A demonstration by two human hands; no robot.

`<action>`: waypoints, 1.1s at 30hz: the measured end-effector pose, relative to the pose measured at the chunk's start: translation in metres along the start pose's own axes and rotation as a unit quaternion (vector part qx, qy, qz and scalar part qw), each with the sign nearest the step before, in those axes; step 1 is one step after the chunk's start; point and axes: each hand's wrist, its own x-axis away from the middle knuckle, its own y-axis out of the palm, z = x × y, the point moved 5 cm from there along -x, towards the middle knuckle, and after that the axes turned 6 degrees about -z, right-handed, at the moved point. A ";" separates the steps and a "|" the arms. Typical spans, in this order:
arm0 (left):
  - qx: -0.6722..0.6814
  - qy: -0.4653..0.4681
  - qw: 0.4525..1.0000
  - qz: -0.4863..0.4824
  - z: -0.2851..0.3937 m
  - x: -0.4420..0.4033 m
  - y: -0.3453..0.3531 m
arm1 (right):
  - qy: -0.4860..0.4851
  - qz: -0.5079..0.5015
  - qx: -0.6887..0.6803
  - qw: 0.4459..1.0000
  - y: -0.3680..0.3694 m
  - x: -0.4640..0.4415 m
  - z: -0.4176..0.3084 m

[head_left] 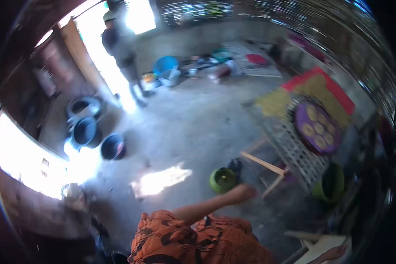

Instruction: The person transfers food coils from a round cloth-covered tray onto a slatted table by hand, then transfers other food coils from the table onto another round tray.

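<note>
My left hand [244,193] reaches across in front of my body, just right of a green bowl [220,182] on the floor. Motion blurs it into a rounded shape, so I cannot make out its fingers or anything in them. My right hand [334,252] is low at the right edge, over or beside a pale board [325,244]; whether they touch is unclear. Its fingers look loosely apart, with nothing visible in them. Farther right, a purple tray [301,116] with several round, flat, pale yellow pieces sits on a woven-topped table [290,138].
A person [119,44] stands by the bright doorway. Dark tubs [113,146] stand on the left floor. A blue basin [166,65] and other household items line the back wall. A green bucket [331,182] is by the table's near corner. Wooden table legs [264,163] jut toward me.
</note>
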 end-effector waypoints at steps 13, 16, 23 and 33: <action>-0.040 -0.816 0.557 0.149 -0.228 0.574 0.113 | -0.121 -0.633 -0.129 0.754 0.436 0.127 -0.254; 0.024 -0.839 0.482 0.252 -0.202 0.582 0.177 | -0.231 -0.555 -0.203 0.773 0.449 0.141 -0.285; 0.027 -0.524 0.715 0.461 -0.247 0.262 0.029 | -0.235 -0.586 -0.265 0.729 0.527 0.111 -0.253; -0.181 -0.340 0.829 0.405 -0.001 -0.154 -0.310 | -0.330 -0.649 -0.111 0.676 0.581 0.101 -0.209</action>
